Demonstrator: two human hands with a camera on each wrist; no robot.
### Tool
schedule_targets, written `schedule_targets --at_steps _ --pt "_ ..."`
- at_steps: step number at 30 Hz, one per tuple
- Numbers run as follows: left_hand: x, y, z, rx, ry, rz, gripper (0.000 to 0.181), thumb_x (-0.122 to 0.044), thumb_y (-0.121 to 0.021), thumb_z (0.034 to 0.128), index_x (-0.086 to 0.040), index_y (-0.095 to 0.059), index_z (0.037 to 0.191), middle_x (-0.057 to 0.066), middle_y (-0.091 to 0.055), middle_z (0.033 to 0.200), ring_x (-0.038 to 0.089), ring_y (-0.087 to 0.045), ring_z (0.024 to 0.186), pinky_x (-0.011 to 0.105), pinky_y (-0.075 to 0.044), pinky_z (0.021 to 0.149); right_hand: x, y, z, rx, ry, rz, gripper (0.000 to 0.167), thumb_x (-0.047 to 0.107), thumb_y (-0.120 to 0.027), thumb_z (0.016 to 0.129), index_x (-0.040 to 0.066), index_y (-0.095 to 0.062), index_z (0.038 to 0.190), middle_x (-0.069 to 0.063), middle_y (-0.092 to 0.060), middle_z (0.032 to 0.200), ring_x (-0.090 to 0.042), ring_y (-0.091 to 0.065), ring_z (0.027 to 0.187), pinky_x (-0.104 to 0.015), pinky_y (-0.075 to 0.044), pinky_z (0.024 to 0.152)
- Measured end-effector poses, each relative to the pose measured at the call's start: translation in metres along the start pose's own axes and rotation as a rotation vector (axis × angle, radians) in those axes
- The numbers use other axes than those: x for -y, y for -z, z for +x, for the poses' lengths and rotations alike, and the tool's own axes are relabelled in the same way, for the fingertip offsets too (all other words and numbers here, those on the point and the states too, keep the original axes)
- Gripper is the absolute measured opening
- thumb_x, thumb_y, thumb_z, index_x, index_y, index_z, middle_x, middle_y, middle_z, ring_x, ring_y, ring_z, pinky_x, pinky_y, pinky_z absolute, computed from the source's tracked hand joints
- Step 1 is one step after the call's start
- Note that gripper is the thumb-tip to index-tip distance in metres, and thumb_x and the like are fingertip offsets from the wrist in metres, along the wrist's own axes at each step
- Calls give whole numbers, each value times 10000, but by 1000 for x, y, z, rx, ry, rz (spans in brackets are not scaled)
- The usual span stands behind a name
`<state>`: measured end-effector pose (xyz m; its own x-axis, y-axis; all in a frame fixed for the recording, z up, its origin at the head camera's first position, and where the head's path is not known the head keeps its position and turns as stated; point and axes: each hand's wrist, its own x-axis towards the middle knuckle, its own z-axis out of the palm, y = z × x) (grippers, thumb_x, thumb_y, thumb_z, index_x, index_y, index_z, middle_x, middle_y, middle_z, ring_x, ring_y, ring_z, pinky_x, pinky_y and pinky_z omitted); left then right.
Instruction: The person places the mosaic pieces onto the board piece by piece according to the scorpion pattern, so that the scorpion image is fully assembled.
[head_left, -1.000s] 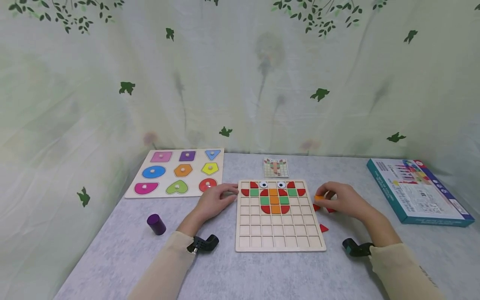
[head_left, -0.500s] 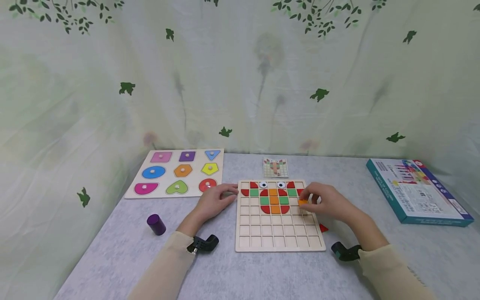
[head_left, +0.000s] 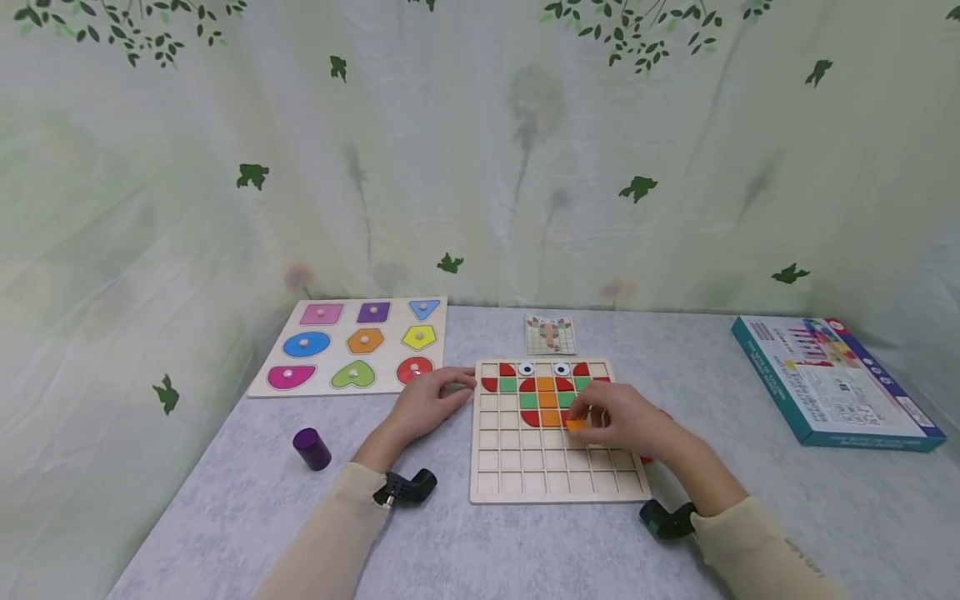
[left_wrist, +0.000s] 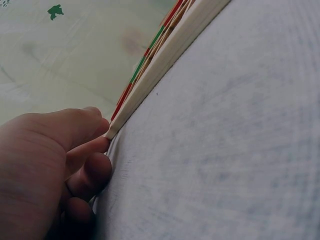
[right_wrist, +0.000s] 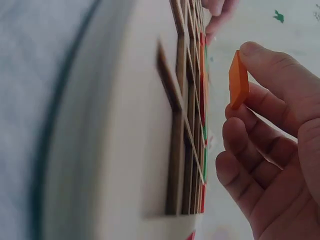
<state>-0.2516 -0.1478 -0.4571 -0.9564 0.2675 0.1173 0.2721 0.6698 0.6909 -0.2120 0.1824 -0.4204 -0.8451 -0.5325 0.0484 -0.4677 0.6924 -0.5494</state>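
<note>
In the head view my right hand [head_left: 626,421] is over the wooden grid board [head_left: 517,483], pinching a small orange square tile [head_left: 575,425] between thumb and fingers. The right wrist view shows that orange tile [right_wrist: 238,80] held by its edges, apart from the board. Red, green and orange tiles and two eye tiles [head_left: 526,369] sit in the upper cells. My left hand [head_left: 427,406] rests at the board's left edge, its fingertips touching it. Close up in the left wrist view, the left hand [left_wrist: 55,145] meets the board's edge [left_wrist: 150,85].
A small pattern card [head_left: 551,336] lies behind the board. To the left are a shape puzzle [head_left: 390,367] with knobs and a purple cylinder [head_left: 312,449]. A teal-edged box [head_left: 840,383] lies on the right. Red pieces [head_left: 647,459] show partly beside the board's right edge.
My right hand has carried the orange tile leftward from beside the board to over its middle cells, just below the filled tiles. The left hand has stayed at the board's edge.
</note>
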Motion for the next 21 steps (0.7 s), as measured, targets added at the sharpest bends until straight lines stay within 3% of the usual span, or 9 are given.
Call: schedule_targets --at_steps 10,16,21 --pt "1 0 0 4 0 -3 176 -262 -690 942 -261 -743 1110 -86 -644 1373 174 -604 1275 429 -523 974 15 -18 1 -20 -50 -98 206 347 -835 802 278 -677 914 143 -606 820 -68 -525 741 -191 -461 667" --pt "0 0 0 4 5 -13 172 -260 -689 944 -256 -744 1107 -83 -644 1374 179 -596 1289 438 -520 989 17 -24 2 -63 -37 -194 223 389 -838 791 296 -649 865 159 -582 799 -33 -491 721 -194 -438 656" --pt "0 0 1 7 11 -14 170 -264 -688 945 -261 -744 1106 -90 -642 1375 176 -591 1296 436 -519 994 17 -24 0 -66 -27 -202 208 406 -830 798 311 -659 869 171 -580 826 -43 -498 736 -194 -432 659"
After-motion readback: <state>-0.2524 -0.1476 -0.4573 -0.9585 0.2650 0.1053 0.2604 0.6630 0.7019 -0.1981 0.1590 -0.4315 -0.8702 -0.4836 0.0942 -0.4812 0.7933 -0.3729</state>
